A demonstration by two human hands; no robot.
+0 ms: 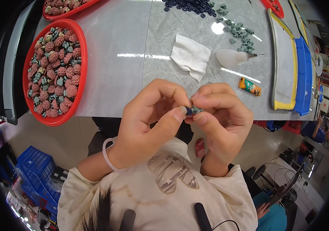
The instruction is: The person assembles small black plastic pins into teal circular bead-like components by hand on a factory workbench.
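Note:
Over the table's near edge, my left hand (143, 115) pinches a small dark blue piece (189, 111) between thumb and forefinger. My right hand (226, 119) is closed on a small grey-green piece (197, 110) that touches the blue one. Fingertips hide much of both pieces. Beyond my hands lies a white cloth (190, 56). To its right rests a whitish squeeze bottle (230, 58) with a needle tip. Nearer my right hand is a small orange and green cylinder (250, 87). Loose grey-green pieces (241, 32) and dark blue rings (191, 5) lie at the far side.
A red oval tray (84, 57) full of pink, green and dark pieces stands at the left, with another red tray (70, 14) behind it. A yellow-edged panel (286, 61) and a blue tray (304, 77) line the right. Blue crates (35, 163) stand on the floor.

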